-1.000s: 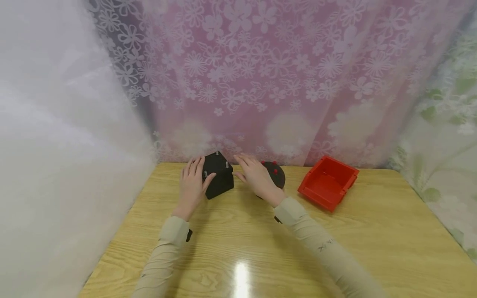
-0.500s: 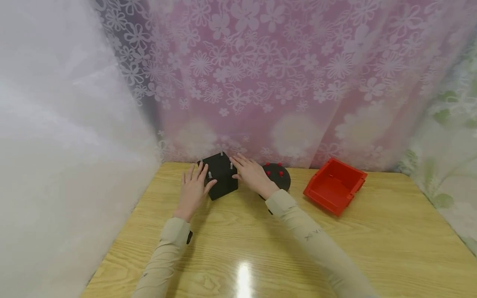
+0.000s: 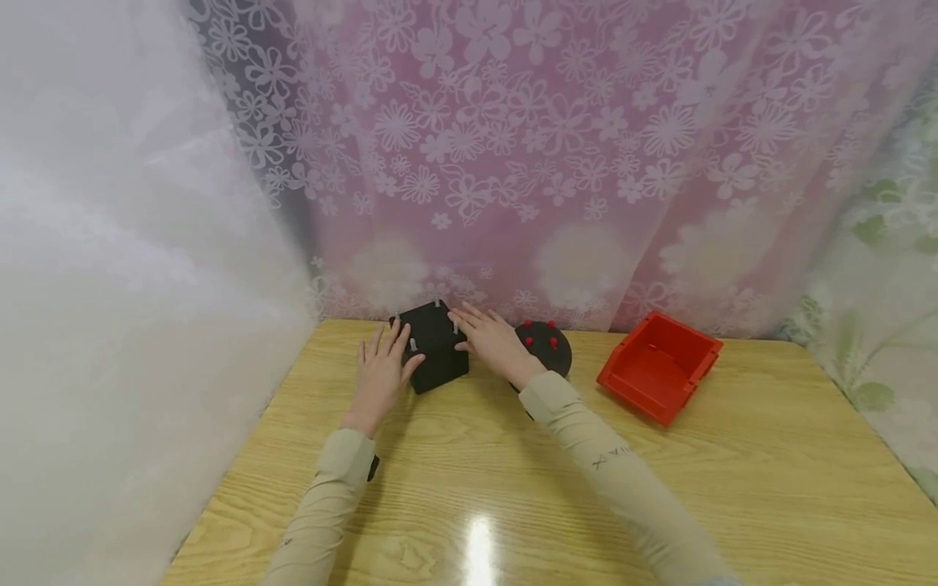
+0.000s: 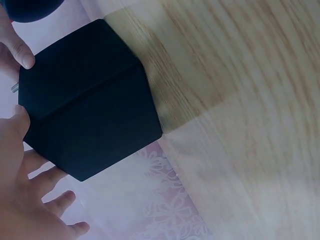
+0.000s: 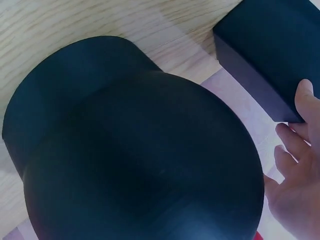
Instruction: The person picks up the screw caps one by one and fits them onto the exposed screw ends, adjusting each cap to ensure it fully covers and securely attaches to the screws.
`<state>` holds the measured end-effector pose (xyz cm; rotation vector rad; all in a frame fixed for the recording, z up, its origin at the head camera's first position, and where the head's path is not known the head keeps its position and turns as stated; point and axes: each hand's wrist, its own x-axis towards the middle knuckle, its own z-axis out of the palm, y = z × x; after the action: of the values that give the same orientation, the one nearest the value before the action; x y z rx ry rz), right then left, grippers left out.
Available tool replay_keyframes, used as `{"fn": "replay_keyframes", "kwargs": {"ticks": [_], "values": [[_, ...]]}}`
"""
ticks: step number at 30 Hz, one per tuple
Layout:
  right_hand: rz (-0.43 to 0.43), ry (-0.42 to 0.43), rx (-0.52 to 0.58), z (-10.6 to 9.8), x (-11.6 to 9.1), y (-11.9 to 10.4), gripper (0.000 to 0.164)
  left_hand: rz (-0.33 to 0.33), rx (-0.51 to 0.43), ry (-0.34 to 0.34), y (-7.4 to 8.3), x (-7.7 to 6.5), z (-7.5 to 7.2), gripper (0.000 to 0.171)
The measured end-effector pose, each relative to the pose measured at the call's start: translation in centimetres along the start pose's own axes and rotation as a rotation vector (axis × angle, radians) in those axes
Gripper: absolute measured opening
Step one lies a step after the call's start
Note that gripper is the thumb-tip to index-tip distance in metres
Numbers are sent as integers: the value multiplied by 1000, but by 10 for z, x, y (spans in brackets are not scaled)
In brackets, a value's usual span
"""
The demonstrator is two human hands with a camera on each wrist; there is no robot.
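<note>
A black box stands near the back edge of the table, small metal pegs upright at its top corners. Along its left side lies my left hand, fingers spread, thumb at the front edge. From the right, my right hand reaches its right top edge, with fingers extended and the thumb at the front. Both thumbs meet the box in the left wrist view. Just right of my right hand is a black round-topped object with red knobs, partly hidden behind that wrist; it fills much of the right wrist view.
A red plastic bin sits farther right on the wooden table. Behind the table hangs a pink floral curtain, and a white sheet closes off the left side.
My right hand has moved left onto the box's right edge, and my left fingers have shifted back off its top toward the side. The view has turned slightly.
</note>
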<state>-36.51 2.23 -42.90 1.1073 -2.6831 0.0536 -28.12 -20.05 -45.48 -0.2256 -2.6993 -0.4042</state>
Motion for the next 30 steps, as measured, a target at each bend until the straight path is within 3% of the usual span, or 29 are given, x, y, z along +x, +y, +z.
{"fn": "replay_keyframes", "kwargs": {"ticks": [17,30], "values": [[-37,71,-16,2,-17,-12,63,9,-46,-66,-1,-10,-2,62],[-50,104,-12,1,-33,-17,63,65,-54,-57,5,-19,-8,61]]}}
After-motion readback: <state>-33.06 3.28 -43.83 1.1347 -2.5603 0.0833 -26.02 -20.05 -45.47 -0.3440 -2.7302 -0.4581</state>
